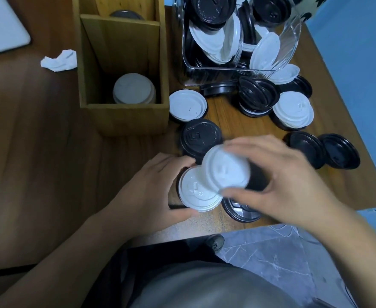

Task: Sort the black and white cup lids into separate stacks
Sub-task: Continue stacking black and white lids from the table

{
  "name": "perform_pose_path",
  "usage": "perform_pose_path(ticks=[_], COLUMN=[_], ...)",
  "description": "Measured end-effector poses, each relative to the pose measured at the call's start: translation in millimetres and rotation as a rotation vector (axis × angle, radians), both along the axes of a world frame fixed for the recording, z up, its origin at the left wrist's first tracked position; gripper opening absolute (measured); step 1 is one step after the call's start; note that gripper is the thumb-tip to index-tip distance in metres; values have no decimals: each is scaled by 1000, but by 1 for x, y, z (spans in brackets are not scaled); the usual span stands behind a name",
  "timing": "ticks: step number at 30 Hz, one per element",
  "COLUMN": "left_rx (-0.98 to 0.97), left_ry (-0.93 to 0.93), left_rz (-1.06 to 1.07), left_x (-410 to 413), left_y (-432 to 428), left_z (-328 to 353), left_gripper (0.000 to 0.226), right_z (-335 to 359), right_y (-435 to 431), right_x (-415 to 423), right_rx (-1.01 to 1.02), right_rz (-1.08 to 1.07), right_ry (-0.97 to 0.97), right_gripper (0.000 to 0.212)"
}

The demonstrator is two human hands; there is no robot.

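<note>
Two round white plastic lids (227,168)

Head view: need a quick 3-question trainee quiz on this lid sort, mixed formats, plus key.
1. True or false: the right hand holds a black lid.
2. What sits in the near compartment of the wooden box? A) stacked white lids B) black lids C) a tissue
3. Fill in: the crumpled tissue lies on the table to the ____ of the wooden box.
Key: 1 false: it holds a white lid, while the left hand grips a second white lid. 2 A. 3 left.
</note>
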State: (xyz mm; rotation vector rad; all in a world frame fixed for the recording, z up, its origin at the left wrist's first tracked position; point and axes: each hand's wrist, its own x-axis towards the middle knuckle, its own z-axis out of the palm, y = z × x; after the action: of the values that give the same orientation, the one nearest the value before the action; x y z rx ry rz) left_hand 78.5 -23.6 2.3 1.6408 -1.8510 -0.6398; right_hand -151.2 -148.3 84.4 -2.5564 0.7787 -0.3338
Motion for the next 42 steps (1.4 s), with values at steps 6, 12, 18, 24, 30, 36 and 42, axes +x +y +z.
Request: perform_pose_path(ticks=[6,12,18,24,30,36,42], left_rx=[-2,29,26,-8,-13,2,19], left_ry=[15,-4,9,-20,-6,1,3], left_rz=[-5,-23,12,-3,-15,-16,-15], left_x=[-1,0,-1,-1,0,0,0], left_y=[1,0,0,-2,-2,-2,-3], left_z=[-1,-3,-1,0,1,1,0], left_gripper=[89,92,94,86,86,87,88], right_z=[-25,-32,-28,7,0,-14,-6], right_y=[23,25,26,-10,-96,-117,-105], right_x=[20,27,32,44,85,109,86], right_rx=[-3,10,-57,-38,-160,-260,-39], right_rz=[145,123,127,62,128,328,102], right_ry=[131,163,205,-41,107,334,19], right_gripper=[68,70,73,32,23,25,1])
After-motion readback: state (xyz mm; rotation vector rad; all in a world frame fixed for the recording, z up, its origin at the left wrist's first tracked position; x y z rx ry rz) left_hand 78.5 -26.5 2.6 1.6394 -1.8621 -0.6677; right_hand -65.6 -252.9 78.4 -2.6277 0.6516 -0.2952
